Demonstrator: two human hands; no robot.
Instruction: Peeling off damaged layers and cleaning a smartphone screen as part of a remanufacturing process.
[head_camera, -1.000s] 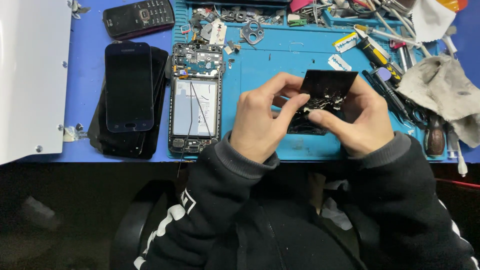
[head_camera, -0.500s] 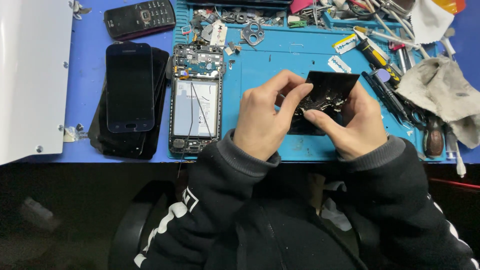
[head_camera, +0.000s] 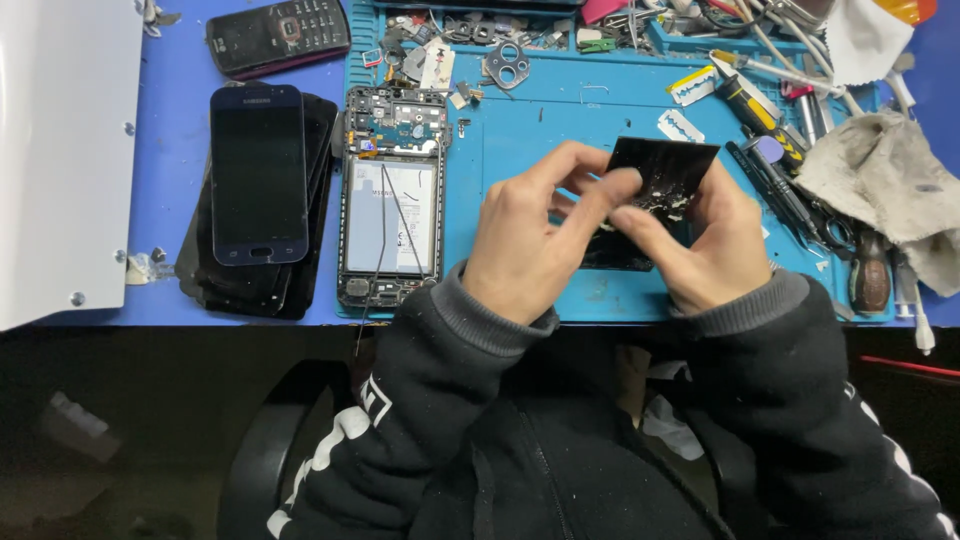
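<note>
Blue work mat (head_camera: 560, 120) cluttered with tools at far edge; opened phone (head_camera: 390, 200) lies left of centre. Left hand (head_camera: 530, 235) and right hand (head_camera: 705, 245) both pinch closed on a black panel (head_camera: 665, 165), held just above the mat, centre-right; fingertips meet at whitish residue on its face.

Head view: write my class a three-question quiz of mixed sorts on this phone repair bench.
1. True or false: both hands grip the black panel.
2. Which lies directly left of the opened phone? A) grey rag B) stack of dark phones C) razor blade
3. Fill in: the opened phone rests on a ____ work mat.

Key
1. True: the left hand and right hand meet on it, fingertips at its whitish residue.
2. B: the stack of dark phones is left; the grey rag and razor blade are to the right.
3. Blue.
</note>
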